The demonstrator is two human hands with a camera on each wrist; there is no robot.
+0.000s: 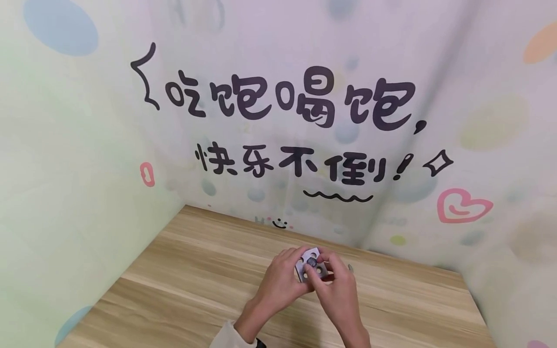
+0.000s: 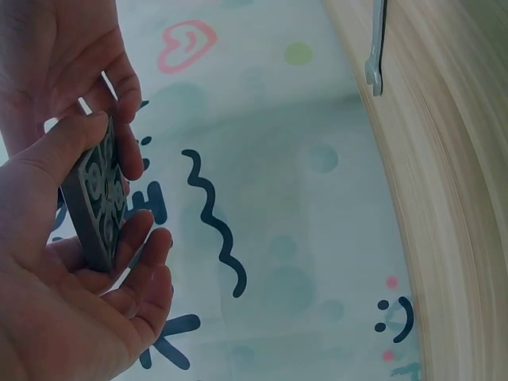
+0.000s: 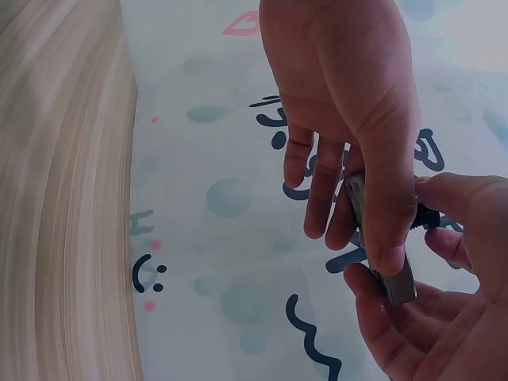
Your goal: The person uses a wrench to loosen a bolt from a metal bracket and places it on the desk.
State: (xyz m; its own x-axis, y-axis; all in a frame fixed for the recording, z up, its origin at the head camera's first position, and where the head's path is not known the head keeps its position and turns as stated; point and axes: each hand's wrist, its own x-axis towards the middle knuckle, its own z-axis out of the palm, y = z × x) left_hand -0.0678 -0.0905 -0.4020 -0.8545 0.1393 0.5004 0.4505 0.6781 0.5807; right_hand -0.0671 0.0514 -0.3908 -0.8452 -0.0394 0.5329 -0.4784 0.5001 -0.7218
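Observation:
My left hand (image 1: 280,276) grips a square grey metal plate (image 1: 306,256) with round holes, its thumb along one edge. From the middle of the plate's near face stands a dark bolt (image 1: 311,261), pinched between the thumb and index finger of my right hand (image 1: 341,290). The bolt (image 3: 426,216) shows a ridged edge in the right wrist view. Raised rings cover the other face of the plate (image 2: 103,190) in the left wrist view. Both hands are held up over the table, close together.
An open-ended wrench (image 2: 376,67) lies on the wood-grain table (image 1: 174,270), mostly hidden behind my right hand in the head view. A printed cloth wall (image 1: 261,203) with dark lettering rises along the table's back edge, with more cloth at both sides.

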